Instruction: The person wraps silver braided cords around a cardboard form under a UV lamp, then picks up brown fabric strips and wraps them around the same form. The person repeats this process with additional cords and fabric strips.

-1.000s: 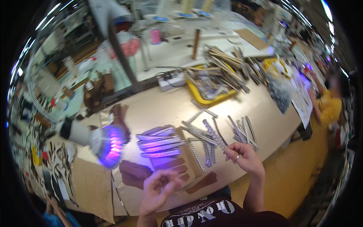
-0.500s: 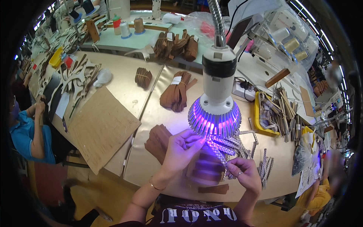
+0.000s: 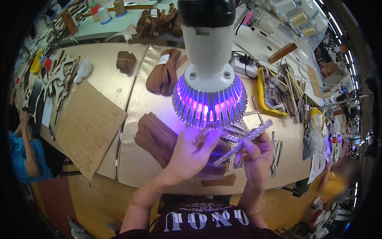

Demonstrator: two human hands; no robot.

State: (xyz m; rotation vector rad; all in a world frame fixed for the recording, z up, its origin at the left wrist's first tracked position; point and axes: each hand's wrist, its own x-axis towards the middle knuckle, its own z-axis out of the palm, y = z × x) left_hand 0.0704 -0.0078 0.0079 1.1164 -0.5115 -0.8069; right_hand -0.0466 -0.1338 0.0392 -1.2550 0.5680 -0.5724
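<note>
My right hand (image 3: 256,157) grips a silvery-grey braided strip (image 3: 243,143) between thumb and fingers. The strip slants from lower left to upper right, clear of the tabletop. Just under the rim of a lit purple lamp (image 3: 209,97), my left hand (image 3: 191,153) has its thumb and fingers drawn together in a pinch. Glare and the lamp rim hide what, if anything, lies in it. Beyond my right hand, more braided strips (image 3: 238,128) are heaped. Brown strap pieces (image 3: 155,137) lie left of my left hand, and a single brown piece (image 3: 219,180) rests near the table edge.
The lamp hangs low over the gold-coloured table (image 3: 131,167). A yellow tray (image 3: 264,105) of strips stands at right, beside a power strip (image 3: 242,65). Bundled brown straps (image 3: 164,73) lie farther back. At left are a tan board (image 3: 91,127) and a co-worker in blue (image 3: 30,159).
My right hand has lifted and turned the braided strip, its upper end now pointing right, away from my left hand. The view has shifted, and the lamp looks larger.
</note>
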